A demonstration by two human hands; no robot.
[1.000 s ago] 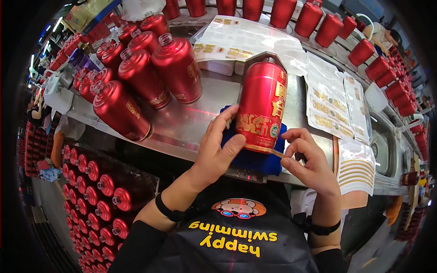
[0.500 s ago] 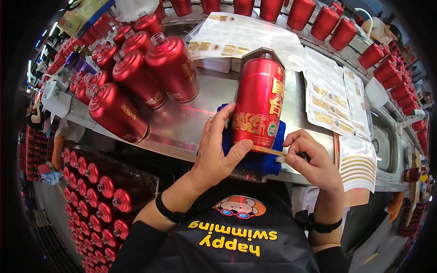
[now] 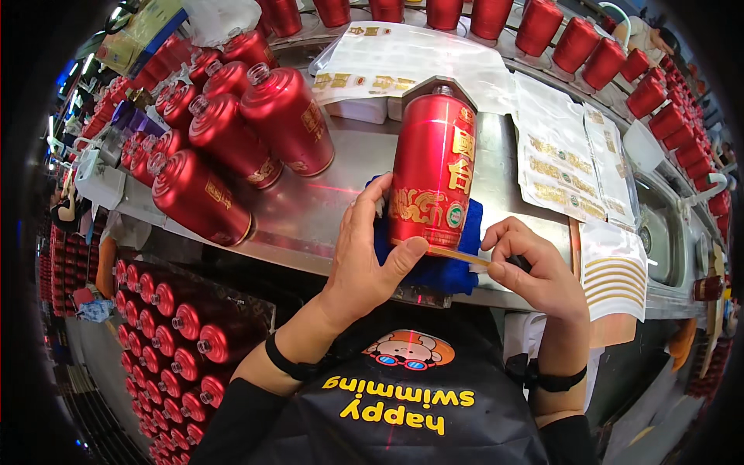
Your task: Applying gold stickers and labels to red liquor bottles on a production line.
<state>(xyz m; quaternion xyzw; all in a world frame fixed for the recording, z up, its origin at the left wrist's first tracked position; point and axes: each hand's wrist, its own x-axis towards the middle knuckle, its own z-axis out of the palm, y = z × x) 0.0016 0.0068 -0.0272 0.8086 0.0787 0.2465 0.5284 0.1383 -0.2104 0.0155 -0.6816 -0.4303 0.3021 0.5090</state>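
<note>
A red metallic bottle (image 3: pixel 431 164) with gold decoration lies tilted on a blue cloth (image 3: pixel 457 267), its neck away from me against a dark angular stand (image 3: pixel 440 85). My left hand (image 3: pixel 366 248) steadies the bottle's lower left side, fingers along it and thumb at the base edge. From under that thumb a thin gold strip (image 3: pixel 459 255) runs out to the right. Its free end is pinched between the thumb and fingers of my right hand (image 3: pixel 535 267), just apart from the bottle.
Several red bottles (image 3: pixel 288 120) stand at the left on the metal table (image 3: pixel 356 155). Sheets of gold stickers (image 3: pixel 558 167) lie right and behind; a white sheet of curved gold strips (image 3: pixel 614 271) is at the right edge. A sink (image 3: pixel 659 232) lies beyond. More bottles (image 3: pixel 186 325) fill the lower left.
The gold strip now stands out straighter and lower from the bottle's base, its right end still in my right hand. The bottle sits slightly farther left in view. Bottles on the far line have shifted.
</note>
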